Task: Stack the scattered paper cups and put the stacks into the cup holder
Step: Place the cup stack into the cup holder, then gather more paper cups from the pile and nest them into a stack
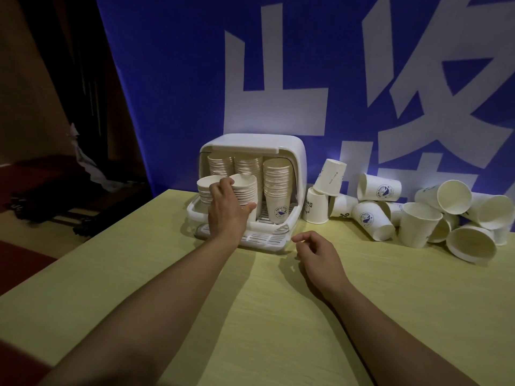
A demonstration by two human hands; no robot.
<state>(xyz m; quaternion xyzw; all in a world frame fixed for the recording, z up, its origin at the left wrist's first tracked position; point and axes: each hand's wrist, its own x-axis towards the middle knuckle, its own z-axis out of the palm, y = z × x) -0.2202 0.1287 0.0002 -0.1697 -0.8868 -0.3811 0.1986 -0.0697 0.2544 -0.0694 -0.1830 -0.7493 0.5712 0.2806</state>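
A white cup holder (298, 160) with its lid flipped up stands at the back of the table, with several stacks of paper cups inside. My left hand (227, 210) is wrapped around the front middle stack (246, 188), which stands upright on the holder's slatted floor. A shorter stack (204, 188) sits just left of it, and a taller stack (277, 188) stands to the right. My right hand (317, 252) hovers in front of the holder, fingers loosely curled and holding nothing. A heap of loose cups (418, 215) lies to the right, mostly on their sides.
A blue banner (172, 79) with large white characters hangs right behind the holder and the cups. The yellow-green table (250, 316) ends at a left edge, beyond which are dark furniture and a red floor. The holder's slatted drip tray (259, 239) sticks out in front.
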